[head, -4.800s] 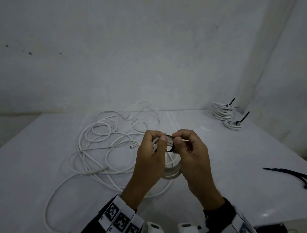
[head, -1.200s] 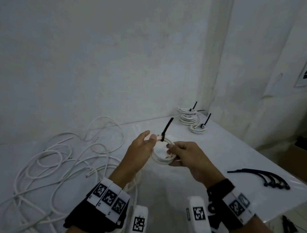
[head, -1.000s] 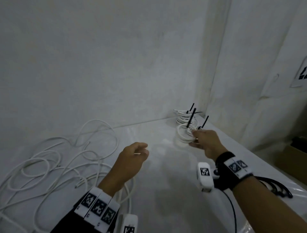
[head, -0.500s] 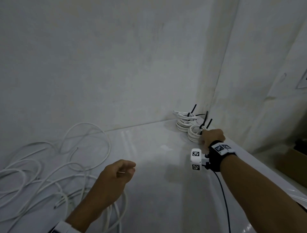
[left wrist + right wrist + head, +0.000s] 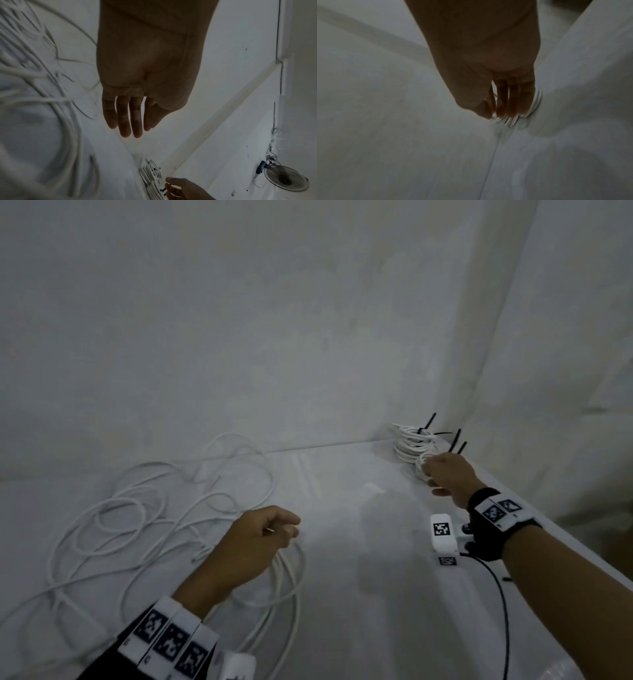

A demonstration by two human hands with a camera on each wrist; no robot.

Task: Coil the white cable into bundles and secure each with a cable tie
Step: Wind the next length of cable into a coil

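The long loose white cable sprawls in loops over the left half of the white table. My left hand hovers above its near loops, fingers relaxed and holding nothing. My right hand reaches into the far right corner and grips a small coiled bundle at the table surface. In the right wrist view its fingers lie over the coil. Just behind it sits a stack of tied bundles, their black tie tails sticking up.
Walls meet right behind the bundles in the corner. The table's right edge runs close beside my right forearm. A thin black lead hangs from the right wrist camera. Bare tabletop lies between the two hands.
The right hand carried the tied bundle from the middle of the table to the far right corner beside the other bundles. The left hand let go of it and drew back over the loose cable.
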